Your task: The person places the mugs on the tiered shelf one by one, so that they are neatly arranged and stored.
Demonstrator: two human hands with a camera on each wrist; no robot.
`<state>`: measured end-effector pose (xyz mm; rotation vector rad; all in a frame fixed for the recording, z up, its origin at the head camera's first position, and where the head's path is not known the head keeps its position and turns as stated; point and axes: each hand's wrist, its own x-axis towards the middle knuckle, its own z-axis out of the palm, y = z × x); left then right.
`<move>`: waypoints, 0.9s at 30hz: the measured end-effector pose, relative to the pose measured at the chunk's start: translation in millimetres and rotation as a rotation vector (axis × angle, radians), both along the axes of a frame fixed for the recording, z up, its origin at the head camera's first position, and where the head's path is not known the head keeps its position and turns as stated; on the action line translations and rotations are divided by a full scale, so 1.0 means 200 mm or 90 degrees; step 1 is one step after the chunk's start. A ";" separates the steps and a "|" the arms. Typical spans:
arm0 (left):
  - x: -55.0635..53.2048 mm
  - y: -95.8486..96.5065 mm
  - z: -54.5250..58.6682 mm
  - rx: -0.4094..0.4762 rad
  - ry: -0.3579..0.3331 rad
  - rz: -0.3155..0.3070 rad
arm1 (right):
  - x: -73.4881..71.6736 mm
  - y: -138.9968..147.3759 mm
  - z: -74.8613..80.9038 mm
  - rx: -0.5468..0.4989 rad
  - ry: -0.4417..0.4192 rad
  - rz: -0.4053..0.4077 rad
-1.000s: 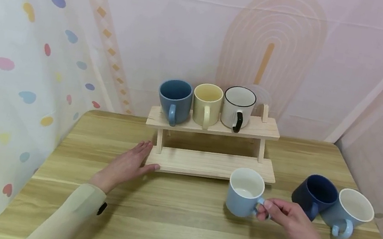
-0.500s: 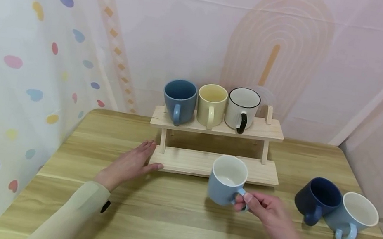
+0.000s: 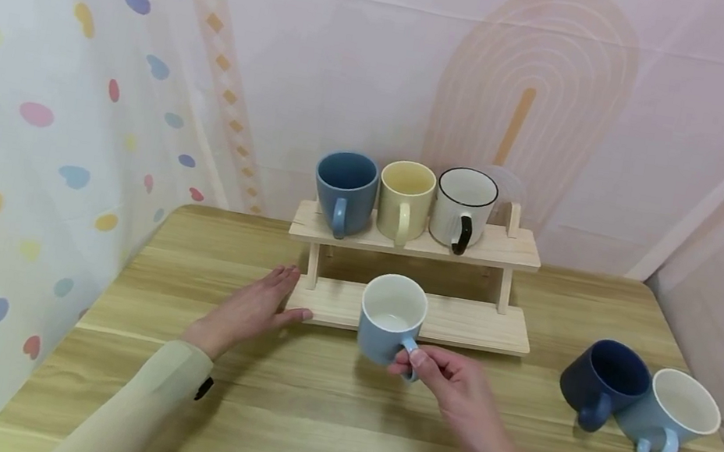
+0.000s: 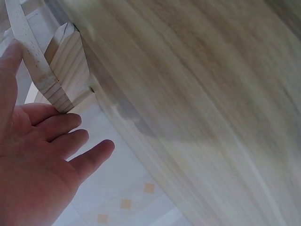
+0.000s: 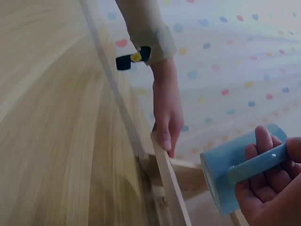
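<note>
Leftmost, the left hand (image 3: 249,312) rests against the near-left end of a wooden rack (image 3: 477,326), fingers extended and thumb apart. On the rack's upper shelf stand a blue mug (image 3: 346,204) and a yellow mug (image 3: 393,211); below the latter, overlapping the lower shelf's front edge, is a light-blue mug (image 3: 378,341). Up top follows a white mug (image 3: 446,219) with black rim. The right hand (image 3: 460,388) pinches the light-blue mug's handle. Farther right on the table (image 3: 328,442) are a navy mug (image 3: 582,379) and, just beside it, a white-lined pale-blue mug (image 3: 647,417).

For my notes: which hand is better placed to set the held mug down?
Probably the right hand: it grips the light blue mug by its handle; the left hand touches the shelf.
</note>
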<state>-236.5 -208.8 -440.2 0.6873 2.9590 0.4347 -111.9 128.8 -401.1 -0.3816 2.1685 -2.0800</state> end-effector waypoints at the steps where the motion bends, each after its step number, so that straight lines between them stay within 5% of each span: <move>1: 0.00 0.00 0.00 0.000 0.001 -0.001 | -0.01 -0.02 0.00 -0.001 0.001 -0.003; 27: 0.01 0.01 0.01 0.016 0.009 0.011 | -0.17 -0.40 -0.06 -0.082 0.027 -0.068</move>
